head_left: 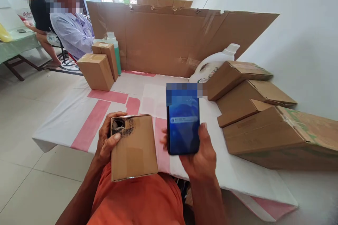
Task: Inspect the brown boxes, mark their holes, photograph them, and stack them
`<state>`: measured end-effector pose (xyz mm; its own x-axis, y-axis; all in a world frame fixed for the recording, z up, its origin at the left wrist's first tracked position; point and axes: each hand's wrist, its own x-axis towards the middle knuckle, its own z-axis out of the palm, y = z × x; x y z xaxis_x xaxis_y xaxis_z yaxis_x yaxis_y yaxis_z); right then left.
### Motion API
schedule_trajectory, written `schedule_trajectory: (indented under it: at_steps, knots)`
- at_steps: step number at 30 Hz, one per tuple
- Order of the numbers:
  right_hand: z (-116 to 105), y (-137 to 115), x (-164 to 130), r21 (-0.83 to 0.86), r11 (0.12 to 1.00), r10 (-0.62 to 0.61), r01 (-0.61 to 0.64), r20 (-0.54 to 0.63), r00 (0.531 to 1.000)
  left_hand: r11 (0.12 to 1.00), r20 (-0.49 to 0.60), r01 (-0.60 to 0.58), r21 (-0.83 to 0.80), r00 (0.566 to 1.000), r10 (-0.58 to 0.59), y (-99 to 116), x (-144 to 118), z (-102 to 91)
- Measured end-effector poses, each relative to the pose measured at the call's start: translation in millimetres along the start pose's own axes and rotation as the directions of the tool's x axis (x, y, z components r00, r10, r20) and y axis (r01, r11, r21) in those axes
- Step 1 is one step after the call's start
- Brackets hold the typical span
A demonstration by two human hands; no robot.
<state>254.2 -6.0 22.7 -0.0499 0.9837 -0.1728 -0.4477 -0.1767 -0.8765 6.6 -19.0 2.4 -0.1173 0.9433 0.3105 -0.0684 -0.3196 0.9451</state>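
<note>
My left hand (107,140) grips a brown cardboard box (136,153) by its left side, with the thumb on the front face. Near the thumb, the box's upper left corner has a torn hole ringed by black scribble. My right hand (202,154) is wrapped round a smartphone (184,123), held upright to the right of the box and apart from it. A blue screen with one light notification bar is lit on the phone; its top is blurred out. Both hands are above the near edge of the table (208,168), in front of my orange shirt.
Several cardboard boxes (266,130) lean along the right wall. Two smaller boxes (96,70) stand at the back left beside a green-liquid bottle (117,54). A white jug (215,65) stands before an upright cardboard panel (163,38). Other people (72,30) sit beyond the table.
</note>
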Motion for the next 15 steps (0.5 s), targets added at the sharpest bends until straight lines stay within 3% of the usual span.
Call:
schedule_trajectory:
  at_steps: [2, 3, 5, 9, 15]
  knots:
    - [-19, 11, 35, -0.119, 0.983, -0.164, 0.14, -0.221, 0.961, 1.0, -0.033, 0.006, -0.011, 0.999, -0.007, 0, 1, -0.3]
    - [-28, 20, 52, -0.221, 0.965, -0.2, 0.142, -0.263, 0.944, 1.0, -0.044, 0.014, -0.006, 0.999, -0.015, 0, 2, -1.2]
    - [-47, 44, 84, -0.421, 0.905, -0.199, 0.06, -0.297, 0.934, 0.999, -0.048, 0.026, 0.02, 0.999, -0.025, -2, 3, -5.3]
    - [-79, 79, 123, -0.58, 0.811, -0.175, -0.072, -0.359, 0.917, 0.997, -0.021, 0.054, 0.053, 0.998, -0.052, -10, 6, -17.4]
    - [-91, 76, 141, -0.8, 0.576, -0.235, -0.169, -0.36, 0.903, 0.99, -0.057, 0.104, -0.098, 0.992, -0.11, -20, 20, -15.5]
